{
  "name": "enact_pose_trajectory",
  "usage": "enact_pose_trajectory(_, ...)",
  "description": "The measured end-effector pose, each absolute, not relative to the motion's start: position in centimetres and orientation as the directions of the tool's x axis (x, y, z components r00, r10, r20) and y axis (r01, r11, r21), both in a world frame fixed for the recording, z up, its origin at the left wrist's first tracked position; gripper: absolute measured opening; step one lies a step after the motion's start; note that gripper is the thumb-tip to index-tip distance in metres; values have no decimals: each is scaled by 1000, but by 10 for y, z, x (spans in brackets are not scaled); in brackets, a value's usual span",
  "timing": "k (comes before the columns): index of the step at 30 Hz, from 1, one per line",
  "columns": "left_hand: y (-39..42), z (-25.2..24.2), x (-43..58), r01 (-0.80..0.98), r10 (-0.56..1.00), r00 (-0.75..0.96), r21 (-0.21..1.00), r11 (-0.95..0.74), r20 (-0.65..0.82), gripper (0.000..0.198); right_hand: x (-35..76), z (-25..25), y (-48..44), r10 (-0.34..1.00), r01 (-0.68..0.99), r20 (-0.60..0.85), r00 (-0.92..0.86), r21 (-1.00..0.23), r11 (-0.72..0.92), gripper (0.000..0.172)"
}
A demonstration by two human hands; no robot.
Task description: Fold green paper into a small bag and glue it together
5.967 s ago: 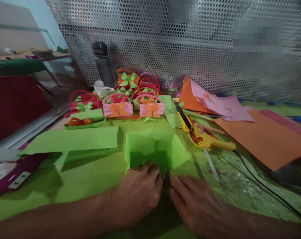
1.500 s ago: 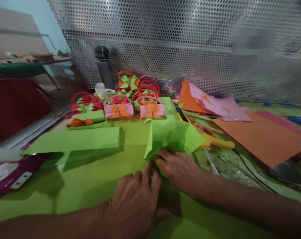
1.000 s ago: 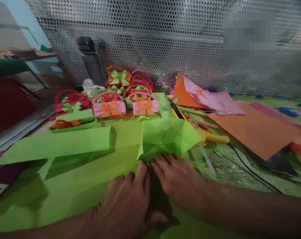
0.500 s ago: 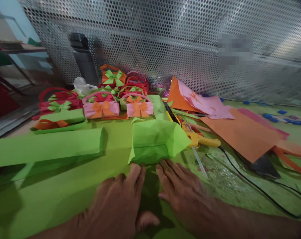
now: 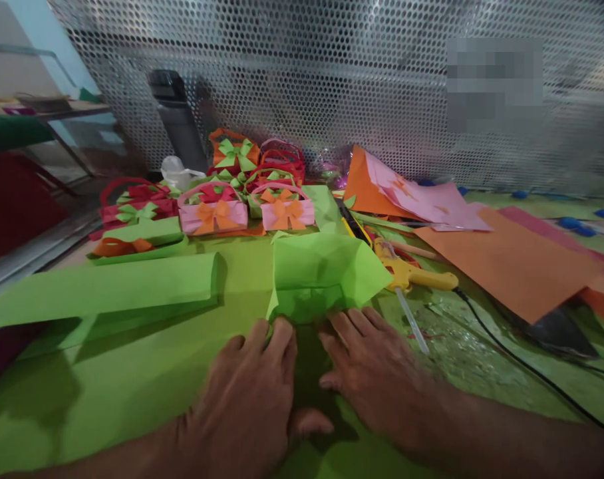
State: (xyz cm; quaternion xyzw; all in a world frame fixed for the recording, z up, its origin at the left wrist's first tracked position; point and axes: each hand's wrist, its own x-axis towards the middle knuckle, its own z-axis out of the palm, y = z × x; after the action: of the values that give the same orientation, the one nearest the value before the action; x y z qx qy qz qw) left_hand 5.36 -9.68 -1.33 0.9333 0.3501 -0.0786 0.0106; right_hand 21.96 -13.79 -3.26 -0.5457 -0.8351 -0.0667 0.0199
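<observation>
In the head view, the folded green paper (image 5: 322, 266) has its right tip just beside the glue gun (image 5: 424, 277). Left hand (image 5: 252, 392) and right hand (image 5: 374, 366), fingers outstretched, lie at its near edge; green tabletop (image 5: 245, 269) separates its left edge from a long sheet (image 5: 107, 289).

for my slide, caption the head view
Left hand and right hand at folded green paper, yellow glue gun beside it.

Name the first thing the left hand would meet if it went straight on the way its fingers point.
The left hand would likely meet the near edge of the folded green paper first; whether the fingertips already touch it is unclear.
</observation>
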Motion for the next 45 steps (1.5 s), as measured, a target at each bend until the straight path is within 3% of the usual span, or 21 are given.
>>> enact_pose_trajectory(5,-103,-16,53,584,585,803,-40,-811,-113,80,220,-33,-139,913,925,143,-381,64,376,40)
enact_pose_trajectory(10,-105,-21,51,506,500,851,-5,-863,-160,60,219,-33,-140,917,931,163,-365,40,364,45)
enact_pose_trajectory(16,-102,-21,53,501,489,850,15,-865,-196,62,218,-33,-137,916,932,173,-361,37,360,51)
enact_pose_trajectory(20,-97,-25,54,496,489,863,33,-867,-123,58,217,-33,-136,917,934,180,-356,32,356,46)
enact_pose_trajectory(23,-95,-27,56,511,509,860,65,-857,-38,68,217,-33,-137,919,939,196,-342,34,342,43)
enact_pose_trajectory(40,-102,-25,65,604,605,791,37,-796,92,69,213,-30,-144,889,896,193,-415,256,363,16)
enact_pose_trajectory(42,-101,-27,65,602,604,793,57,-797,75,69,210,-19,-145,894,902,174,-413,210,376,21)
enact_pose_trajectory(45,-99,-31,64,598,601,795,65,-799,78,76,207,-6,-140,889,903,162,-429,74,423,44)
